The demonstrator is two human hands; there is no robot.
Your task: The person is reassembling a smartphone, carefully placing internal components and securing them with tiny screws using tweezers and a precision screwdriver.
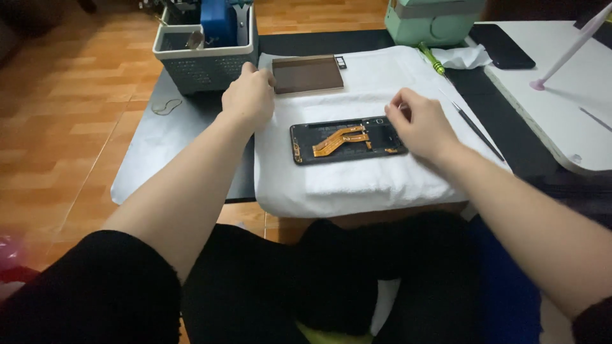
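Opened phone chassis (347,140), orange flex cables exposed, centred on white towel (331,181). Right hand (424,124): fingers curled at its top-right corner, grip unclear. Left hand (250,95): loosely open, touching brown panel (308,73). Best handled lightly, avoiding cables.

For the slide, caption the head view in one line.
Left hand touches a brown panel while right hand rests on an opened phone on a white towel.

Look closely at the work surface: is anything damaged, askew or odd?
The opened phone on the white towel lies slightly askew with its back off, orange ribbon cables exposed. The brown back panel rests apart by the left hand.
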